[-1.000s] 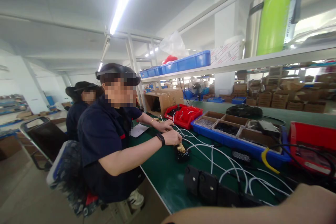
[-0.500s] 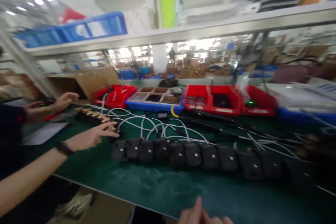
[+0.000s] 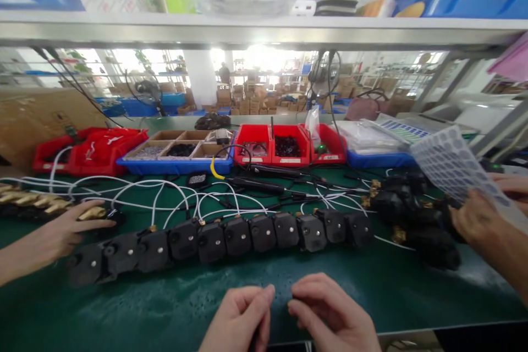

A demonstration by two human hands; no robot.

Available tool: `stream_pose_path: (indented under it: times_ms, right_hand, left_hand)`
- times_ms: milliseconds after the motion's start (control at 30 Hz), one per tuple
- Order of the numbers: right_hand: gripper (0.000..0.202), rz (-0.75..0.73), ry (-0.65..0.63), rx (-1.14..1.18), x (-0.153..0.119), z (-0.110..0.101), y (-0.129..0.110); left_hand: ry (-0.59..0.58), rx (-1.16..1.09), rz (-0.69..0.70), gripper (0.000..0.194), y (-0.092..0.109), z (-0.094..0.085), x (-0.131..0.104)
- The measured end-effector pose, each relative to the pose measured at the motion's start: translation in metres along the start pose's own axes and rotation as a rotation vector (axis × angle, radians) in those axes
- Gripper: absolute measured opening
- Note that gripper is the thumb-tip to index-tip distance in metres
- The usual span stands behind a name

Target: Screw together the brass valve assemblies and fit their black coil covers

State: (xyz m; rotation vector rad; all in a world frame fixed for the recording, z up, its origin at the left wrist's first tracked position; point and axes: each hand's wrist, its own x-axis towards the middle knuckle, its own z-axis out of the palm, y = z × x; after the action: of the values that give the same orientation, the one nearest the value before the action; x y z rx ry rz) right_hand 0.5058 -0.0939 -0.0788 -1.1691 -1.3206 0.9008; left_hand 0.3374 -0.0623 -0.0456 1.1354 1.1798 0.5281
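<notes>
My left hand [image 3: 243, 319] is at the bottom centre, over the front of the green table [image 3: 173, 308]. Its thumb and fingers are pressed together, and whatever they hold is hidden. Just to its right, my right hand [image 3: 332, 313] has its fingers curled, thumb close to the fingertips; any small thing between them cannot be made out. The two hands are apart. Beyond them runs a long row of black housings [image 3: 237, 236] with brass fittings and white cables [image 3: 169, 182] behind.
Another person's hand [image 3: 61, 234] reaches in at left by brass parts [image 3: 33, 201]. At right, a person's hands hold a sticker sheet [image 3: 462, 165] beside black parts [image 3: 429, 236]. Red bins [image 3: 289, 162] and a blue tray [image 3: 177, 166] stand behind. A shelf [image 3: 264, 33] spans above.
The view has swung right, so the row appears further left. My hands have come further into view. The person's hands with the sticker sheet now show at right.
</notes>
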Motion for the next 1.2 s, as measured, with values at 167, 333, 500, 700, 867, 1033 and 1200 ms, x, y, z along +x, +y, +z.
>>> stream_pose_path:
  times_ms: [167,333,500,700,867,1033,1200]
  right_hand:
    - [0.027,0.162,0.033,0.121,0.022,-0.022,0.009]
    - [0.037,0.220,0.180,0.249,0.026,-0.010,0.010]
    - [0.026,0.108,0.208,0.273,0.035,-0.006,0.001]
    - [0.012,-0.197,0.171,-0.272,0.060,-0.003,-0.023]
    - [0.013,-0.424,0.129,-0.693,0.079,0.007,-0.028]
    - [0.013,-0.446,0.088,-0.801,0.083,0.011,-0.028]
    - [0.008,-0.470,0.090,-0.836,0.083,0.011,-0.029]
  left_hand:
    - [0.128,0.468,0.268,0.054,0.082,-0.047,0.009]
    - [0.104,1.007,0.441,0.039,0.149,-0.083,0.065]
    - [-0.288,1.150,0.352,0.048,0.165,-0.085,0.116]
    - [-0.638,1.064,0.260,0.057,0.164,-0.077,0.144]
    - [-0.738,0.941,0.150,0.064,0.156,-0.070,0.156]
    - [-0.765,0.867,0.102,0.067,0.151,-0.069,0.160]
    - [-0.810,0.894,0.124,0.063,0.151,-0.069,0.159]
